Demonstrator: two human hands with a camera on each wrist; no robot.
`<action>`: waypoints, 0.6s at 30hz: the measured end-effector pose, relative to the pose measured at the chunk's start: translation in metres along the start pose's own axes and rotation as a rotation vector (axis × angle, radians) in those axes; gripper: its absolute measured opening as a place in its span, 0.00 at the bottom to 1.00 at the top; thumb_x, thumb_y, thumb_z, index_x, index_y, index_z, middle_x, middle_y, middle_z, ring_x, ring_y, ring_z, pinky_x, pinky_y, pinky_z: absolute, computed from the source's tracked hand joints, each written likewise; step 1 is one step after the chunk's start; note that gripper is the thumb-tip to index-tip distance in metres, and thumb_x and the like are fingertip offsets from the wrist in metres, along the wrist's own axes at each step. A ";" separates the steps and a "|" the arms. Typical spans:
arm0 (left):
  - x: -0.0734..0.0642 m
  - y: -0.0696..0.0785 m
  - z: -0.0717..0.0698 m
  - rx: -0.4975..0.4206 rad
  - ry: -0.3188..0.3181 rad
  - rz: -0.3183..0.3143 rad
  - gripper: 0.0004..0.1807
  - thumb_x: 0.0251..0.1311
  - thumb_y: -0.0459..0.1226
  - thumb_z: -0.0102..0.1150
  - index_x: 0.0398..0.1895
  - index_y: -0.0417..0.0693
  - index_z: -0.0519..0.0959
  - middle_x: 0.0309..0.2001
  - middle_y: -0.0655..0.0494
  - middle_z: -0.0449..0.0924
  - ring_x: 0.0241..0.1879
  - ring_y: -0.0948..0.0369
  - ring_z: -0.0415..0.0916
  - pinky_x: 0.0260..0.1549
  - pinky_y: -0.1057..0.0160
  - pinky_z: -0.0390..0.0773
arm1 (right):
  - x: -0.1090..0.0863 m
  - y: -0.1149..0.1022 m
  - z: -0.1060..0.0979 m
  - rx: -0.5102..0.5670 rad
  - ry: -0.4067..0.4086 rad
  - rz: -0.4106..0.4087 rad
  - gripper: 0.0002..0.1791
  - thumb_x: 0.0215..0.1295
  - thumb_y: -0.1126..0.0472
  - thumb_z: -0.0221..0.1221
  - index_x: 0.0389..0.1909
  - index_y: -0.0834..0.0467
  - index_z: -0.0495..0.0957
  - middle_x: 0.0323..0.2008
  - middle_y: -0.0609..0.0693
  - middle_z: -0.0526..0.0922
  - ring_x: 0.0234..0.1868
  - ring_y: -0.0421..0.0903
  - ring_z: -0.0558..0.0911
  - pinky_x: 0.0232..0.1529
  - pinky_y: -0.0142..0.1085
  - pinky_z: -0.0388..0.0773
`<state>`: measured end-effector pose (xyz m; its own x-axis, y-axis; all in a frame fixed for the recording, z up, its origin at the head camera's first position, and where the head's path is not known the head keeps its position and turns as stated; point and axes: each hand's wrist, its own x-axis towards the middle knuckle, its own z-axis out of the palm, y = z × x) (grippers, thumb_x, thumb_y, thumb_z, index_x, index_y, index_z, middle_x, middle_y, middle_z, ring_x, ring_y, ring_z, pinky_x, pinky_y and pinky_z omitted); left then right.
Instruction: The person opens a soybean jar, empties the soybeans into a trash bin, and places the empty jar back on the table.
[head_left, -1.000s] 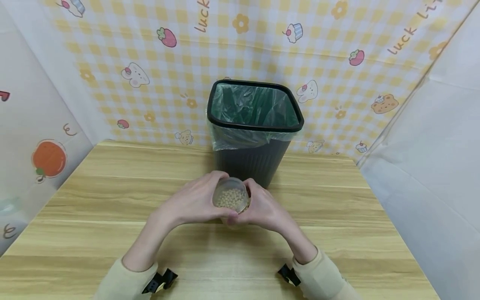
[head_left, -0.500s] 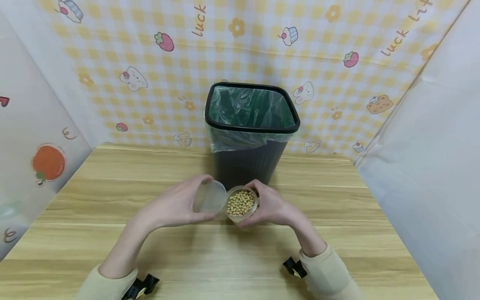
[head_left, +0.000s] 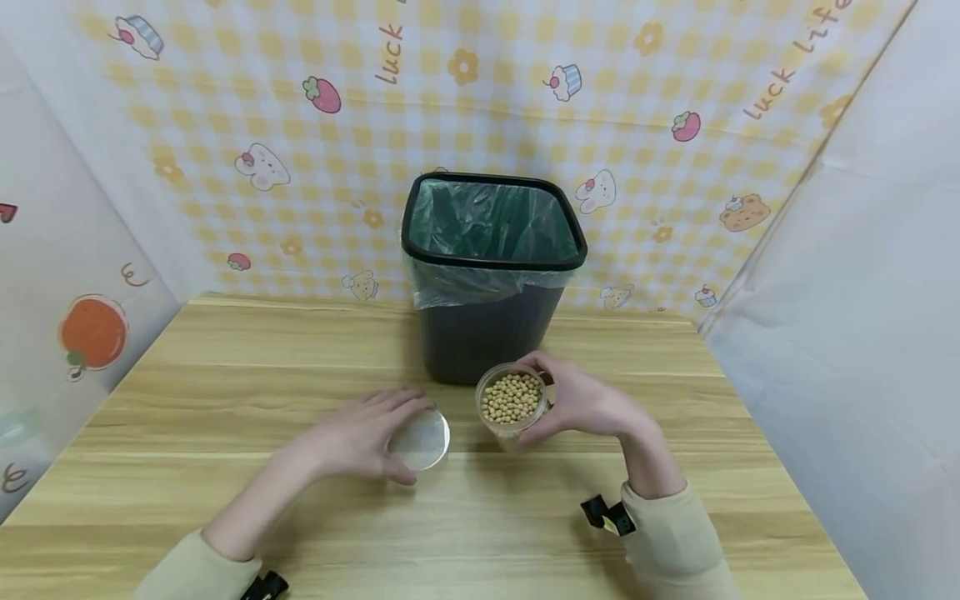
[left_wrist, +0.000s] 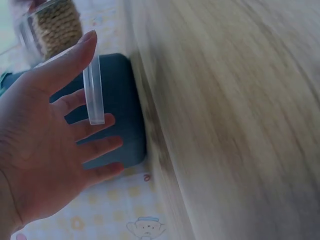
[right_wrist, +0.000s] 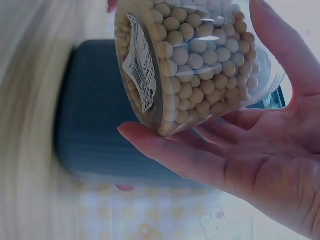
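Observation:
In the head view, my left hand [head_left: 367,437] holds a round clear plastic lid [head_left: 420,439] at its edge, left of the bin. The left wrist view shows the lid [left_wrist: 94,95] edge-on between the thumb and the outstretched fingers, with the wooden table beyond. My right hand [head_left: 573,404] grips a clear plastic jar [head_left: 506,437] of soybeans [head_left: 512,398], uncovered at the top and tilted slightly. From the right wrist view, thumb and fingers wrap the jar's side, and a printed label [right_wrist: 141,62] shows on its base.
Behind the hands stands a dark waste bin [head_left: 483,333] with a clear liner folded over its black rim. A checked, cartoon-printed cloth [head_left: 300,167] hangs at the back of the wooden table [head_left: 465,533]. White sheets [head_left: 825,333] flank both sides.
The lid has come off the jar and moved left and nearer the body with my left hand. My right hand has carried the jar to the right, showing the soybeans inside.

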<state>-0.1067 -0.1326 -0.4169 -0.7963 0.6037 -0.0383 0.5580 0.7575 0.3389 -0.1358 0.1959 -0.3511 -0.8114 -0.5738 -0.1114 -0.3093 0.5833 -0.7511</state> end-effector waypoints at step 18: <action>0.006 0.010 0.011 -0.010 -0.178 0.085 0.53 0.50 0.56 0.75 0.77 0.48 0.63 0.80 0.43 0.58 0.79 0.35 0.52 0.75 0.31 0.54 | -0.024 0.003 -0.031 0.048 0.035 -0.038 0.45 0.46 0.58 0.81 0.67 0.54 0.71 0.62 0.50 0.79 0.65 0.53 0.77 0.62 0.45 0.77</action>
<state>-0.1036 -0.1189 -0.4243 -0.6924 0.7002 -0.1742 0.6182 0.7002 0.3573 -0.1326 0.2293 -0.3312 -0.8164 -0.5744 -0.0602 -0.3169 0.5327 -0.7847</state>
